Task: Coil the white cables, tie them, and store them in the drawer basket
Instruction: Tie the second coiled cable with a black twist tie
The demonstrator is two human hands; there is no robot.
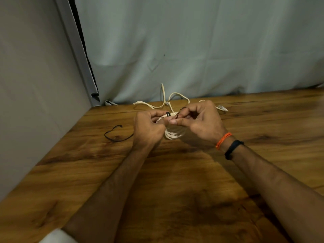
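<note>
Wooden table (175,190), pale curtain behind, and both hands meet at the middle. Left hand (149,128) clamps its grip round the coiled cable (173,134), pinching a black tie (168,113) on top; right hand (201,121) pinches the tie's thin tail. Another loose cable (172,98) waits at the far edge, a spare tie (116,135) lies left. Risk: if the tail slips, the coil could spring apart.

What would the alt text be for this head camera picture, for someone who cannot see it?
Two hands, left hand and right hand, hold a coiled white cable just above a wooden table and work a thin black tie around it. Another white cable lies loose behind them, and a second black tie lies to their left.
</note>
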